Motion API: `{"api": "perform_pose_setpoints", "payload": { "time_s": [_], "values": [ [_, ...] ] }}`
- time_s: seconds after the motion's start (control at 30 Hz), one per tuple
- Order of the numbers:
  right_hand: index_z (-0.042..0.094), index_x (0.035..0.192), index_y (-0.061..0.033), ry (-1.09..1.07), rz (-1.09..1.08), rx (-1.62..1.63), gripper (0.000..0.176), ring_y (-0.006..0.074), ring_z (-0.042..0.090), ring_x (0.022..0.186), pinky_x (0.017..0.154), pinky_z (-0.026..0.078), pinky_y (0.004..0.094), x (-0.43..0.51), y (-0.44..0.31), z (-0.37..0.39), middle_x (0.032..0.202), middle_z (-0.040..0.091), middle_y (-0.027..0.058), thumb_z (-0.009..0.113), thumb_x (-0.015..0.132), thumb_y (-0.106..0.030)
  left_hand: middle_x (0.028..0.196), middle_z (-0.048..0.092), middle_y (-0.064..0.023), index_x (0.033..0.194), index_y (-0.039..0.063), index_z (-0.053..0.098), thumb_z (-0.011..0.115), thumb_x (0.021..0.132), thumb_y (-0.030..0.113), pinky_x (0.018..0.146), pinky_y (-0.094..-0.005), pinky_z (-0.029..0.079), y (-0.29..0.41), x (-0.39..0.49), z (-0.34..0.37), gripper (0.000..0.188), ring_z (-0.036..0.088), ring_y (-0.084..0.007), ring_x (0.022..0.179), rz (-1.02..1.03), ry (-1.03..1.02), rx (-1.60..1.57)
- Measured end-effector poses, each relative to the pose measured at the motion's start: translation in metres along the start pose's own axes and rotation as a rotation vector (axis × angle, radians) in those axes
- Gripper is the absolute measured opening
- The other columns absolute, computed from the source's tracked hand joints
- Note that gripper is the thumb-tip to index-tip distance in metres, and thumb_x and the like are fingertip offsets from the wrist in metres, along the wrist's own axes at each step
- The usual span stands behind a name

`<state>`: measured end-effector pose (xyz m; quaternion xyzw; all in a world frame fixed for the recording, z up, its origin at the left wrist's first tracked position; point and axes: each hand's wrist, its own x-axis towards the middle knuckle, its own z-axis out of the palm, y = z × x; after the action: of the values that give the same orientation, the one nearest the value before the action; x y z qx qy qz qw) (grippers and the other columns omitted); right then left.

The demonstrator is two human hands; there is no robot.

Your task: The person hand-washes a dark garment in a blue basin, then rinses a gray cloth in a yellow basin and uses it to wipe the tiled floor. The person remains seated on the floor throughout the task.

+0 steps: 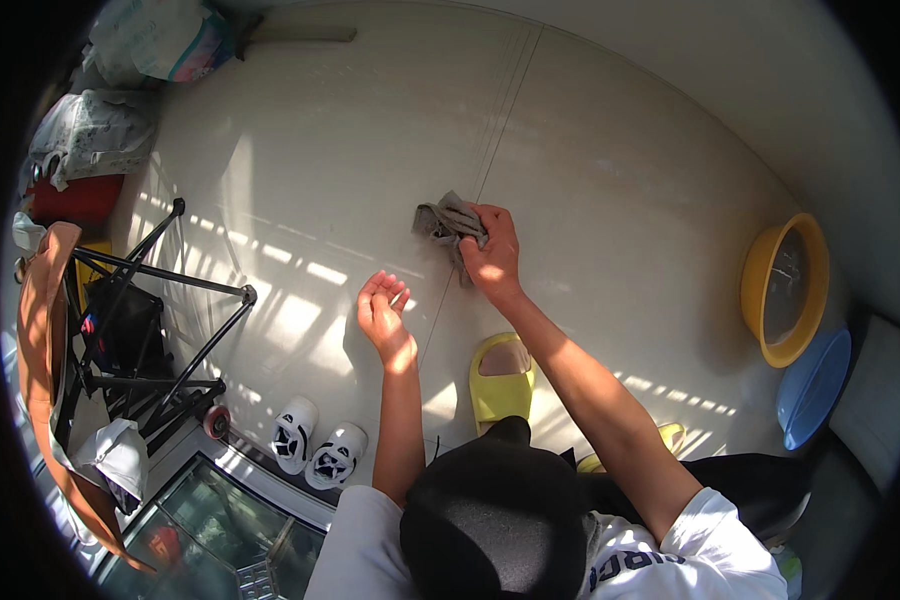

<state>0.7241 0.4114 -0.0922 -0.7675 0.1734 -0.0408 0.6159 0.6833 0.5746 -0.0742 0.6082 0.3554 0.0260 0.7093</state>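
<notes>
Bunched in my right hand [493, 251] is a grey cloth [448, 219], pressed against the pale tiled floor [607, 172] beside a dark tile joint. Part of the cloth is hidden under the fingers. My left hand [382, 306] hangs to the left and nearer my body, its fingers loosely curled and apart, with nothing in it. Below the right wrist, a yellow-green slipper [501, 394] is on my foot. A second slipper [673, 437] shows partly behind my right forearm.
A yellow basin [751, 291] and a blue basin [814, 390] lean at the right. White shoes [294, 435] sit lower left by a glazed door frame [217, 495]. A black folding frame [195, 281] with orange fabric [41, 330] stands left, below covered bundles [94, 135].
</notes>
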Motion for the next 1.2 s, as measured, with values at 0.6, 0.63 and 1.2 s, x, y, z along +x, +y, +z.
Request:
{"api": "perform_pose_setpoints", "payload": {
  "time_s": [0.6, 0.63, 1.2],
  "values": [
    [0.055, 0.117, 0.0004, 0.025, 0.878, 1.537, 0.038, 0.0334, 0.059, 0.101, 0.085, 0.048, 0.0512, -0.006, 0.024, -0.14, 0.113, 0.062, 0.0165, 0.05, 0.083, -0.017, 0.101, 0.062, -0.0062, 0.11, 0.001, 0.06, 0.05, 0.097, 0.011, 0.08, -0.027, 0.051, -0.006, -0.055, 0.043, 0.019, 0.058, -0.0113, 0.086, 0.006, -0.351, 0.237],
    [0.054, 0.121, 0.0007, 0.037, 0.87, 1.499, 0.044, 0.0357, 0.058, 0.102, 0.084, 0.048, 0.0519, -0.005, 0.022, -0.141, 0.114, 0.06, 0.0185, 0.05, 0.082, -0.021, 0.102, 0.061, -0.0064, 0.111, 0.001, 0.059, 0.049, 0.097, 0.011, 0.08, -0.0272, 0.05, -0.004, -0.057, 0.053, 0.02, 0.058, -0.0118, 0.088, -0.019, -0.4, 0.218],
    [0.056, 0.117, 0.0017, -0.004, 0.702, 1.742, 0.044, 0.0386, 0.057, 0.099, 0.075, 0.047, 0.0521, -0.013, -0.012, -0.175, 0.111, 0.059, 0.0218, 0.041, 0.083, -0.023, 0.079, 0.062, -0.0036, 0.083, 0.0, 0.071, 0.07, 0.081, 0.002, 0.067, -0.0256, 0.051, 0.006, -0.082, 0.08, 0.003, 0.057, -0.0116, 0.065, 0.067, -0.671, 0.418]
  ]
}}
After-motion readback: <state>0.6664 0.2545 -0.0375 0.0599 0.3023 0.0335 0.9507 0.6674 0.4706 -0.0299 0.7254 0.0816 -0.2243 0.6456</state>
